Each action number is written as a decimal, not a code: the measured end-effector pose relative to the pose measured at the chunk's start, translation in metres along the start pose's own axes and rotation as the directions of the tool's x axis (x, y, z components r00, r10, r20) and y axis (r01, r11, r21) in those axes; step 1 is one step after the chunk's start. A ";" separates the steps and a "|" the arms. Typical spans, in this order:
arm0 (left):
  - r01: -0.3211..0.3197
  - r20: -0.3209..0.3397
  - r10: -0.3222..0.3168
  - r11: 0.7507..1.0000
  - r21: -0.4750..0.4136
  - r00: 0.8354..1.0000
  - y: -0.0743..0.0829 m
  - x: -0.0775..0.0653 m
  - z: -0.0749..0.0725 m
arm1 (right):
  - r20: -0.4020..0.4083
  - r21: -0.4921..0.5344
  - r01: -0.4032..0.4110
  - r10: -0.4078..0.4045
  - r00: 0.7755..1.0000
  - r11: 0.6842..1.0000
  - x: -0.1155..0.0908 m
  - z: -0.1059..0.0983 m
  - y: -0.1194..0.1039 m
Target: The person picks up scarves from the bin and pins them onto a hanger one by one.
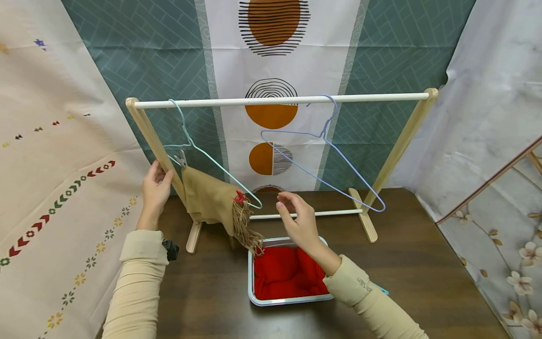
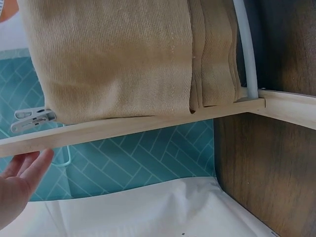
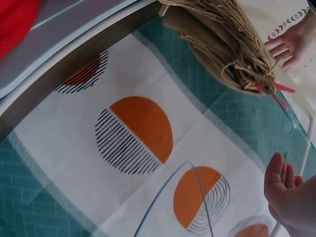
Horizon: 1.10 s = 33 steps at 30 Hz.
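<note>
A tan fringed scarf (image 1: 207, 193) hangs folded from a mint hanger (image 1: 211, 160) at the rack's left end. One corner is held by a grey clothespin (image 1: 181, 159), the fringed end by a red clothespin (image 1: 239, 197). My left hand (image 1: 155, 188) touches the left wooden post (image 1: 148, 127), its fingertips against the wood in the left wrist view. Nothing is between the fingers of my right hand (image 1: 298, 219), which is raised with loosely bent fingers right of the mint hanger's lower corner. In the right wrist view, this hand (image 3: 284, 192) is apart from the scarf's fringe (image 3: 242, 59).
A blue hanger (image 1: 323, 136) hangs on the white top bar (image 1: 254, 101), right of the middle. In front of the rack, a grey-rimmed tray (image 1: 292, 301) holds red cloth (image 1: 275, 268). Part of a light-blue object (image 1: 382, 289) shows beside my right sleeve. Cloth surrounds the table (image 1: 203, 301).
</note>
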<state>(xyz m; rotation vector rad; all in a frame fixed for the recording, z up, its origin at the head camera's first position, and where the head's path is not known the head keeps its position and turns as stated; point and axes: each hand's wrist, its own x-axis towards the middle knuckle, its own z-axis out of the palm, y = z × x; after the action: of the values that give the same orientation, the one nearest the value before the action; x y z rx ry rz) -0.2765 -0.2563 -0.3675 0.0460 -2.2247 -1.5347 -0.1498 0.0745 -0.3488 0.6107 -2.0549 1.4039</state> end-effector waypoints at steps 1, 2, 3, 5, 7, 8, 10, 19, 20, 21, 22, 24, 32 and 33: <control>0.005 0.004 -0.005 1.000 0.001 1.000 0.000 0.000 0.000 | 0.003 -0.004 -0.003 0.003 1.000 1.000 -0.001 -0.004 0.000; 0.007 0.008 -0.007 1.000 0.002 1.000 0.001 0.000 -0.001 | 0.003 -0.006 -0.008 0.008 1.000 1.000 -0.003 -0.008 0.000; 0.009 0.010 -0.009 1.000 0.001 1.000 0.001 0.000 -0.001 | 0.003 -0.007 -0.011 0.011 1.000 1.000 -0.005 -0.012 0.001; 0.008 0.015 -0.008 1.000 0.004 1.000 0.002 0.000 0.000 | 0.003 -0.014 -0.009 0.009 1.000 1.000 -0.009 -0.020 0.005; 0.004 0.021 -0.004 1.000 0.008 1.000 0.002 0.000 0.000 | 0.000 -0.019 -0.010 0.010 1.000 1.000 -0.014 -0.027 0.014; 0.002 0.026 -0.003 1.000 0.010 1.000 0.003 0.000 0.000 | -0.002 -0.026 -0.010 0.010 1.000 1.000 -0.017 -0.030 0.019; 0.007 0.034 -0.008 1.000 0.014 0.999 0.003 0.000 -0.001 | 0.000 -0.043 -0.008 0.008 1.000 0.999 -0.024 -0.036 0.030; 0.020 0.040 -0.020 1.000 0.015 0.999 0.002 0.000 -0.002 | 0.020 -0.093 -0.068 0.070 0.997 0.993 -0.046 -0.060 0.056; 0.025 0.043 -0.025 1.000 0.011 0.999 0.006 -0.002 -0.003 | 0.019 -0.104 -0.076 0.078 0.997 0.992 -0.047 -0.061 0.053; 0.032 0.050 -0.033 0.999 0.010 0.998 0.010 -0.003 -0.003 | 0.018 -0.116 -0.084 0.087 0.996 0.990 -0.048 -0.063 0.051; 0.038 0.052 -0.038 0.999 0.003 0.998 0.011 -0.003 -0.004 | 0.018 -0.125 -0.097 0.100 0.995 0.987 -0.050 -0.064 0.050; 0.045 0.060 -0.045 0.999 -0.001 0.997 0.012 -0.004 -0.005 | 0.027 -0.153 -0.113 0.119 0.993 0.982 -0.056 -0.067 0.055; 0.024 0.069 -0.027 0.999 0.048 0.997 0.004 0.000 -0.006 | 0.080 -0.237 -0.296 0.322 0.943 0.925 -0.094 -0.076 0.109; 0.021 0.073 -0.026 0.998 0.055 0.997 0.004 0.000 -0.006 | 0.080 -0.244 -0.326 0.354 0.932 0.913 -0.098 -0.077 0.114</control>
<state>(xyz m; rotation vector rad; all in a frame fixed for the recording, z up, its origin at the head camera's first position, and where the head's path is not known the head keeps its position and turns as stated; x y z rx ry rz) -0.2733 -0.2601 -0.3618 0.0324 -2.3318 -1.5108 -0.1364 0.1909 -0.4704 0.2526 -2.4701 1.3119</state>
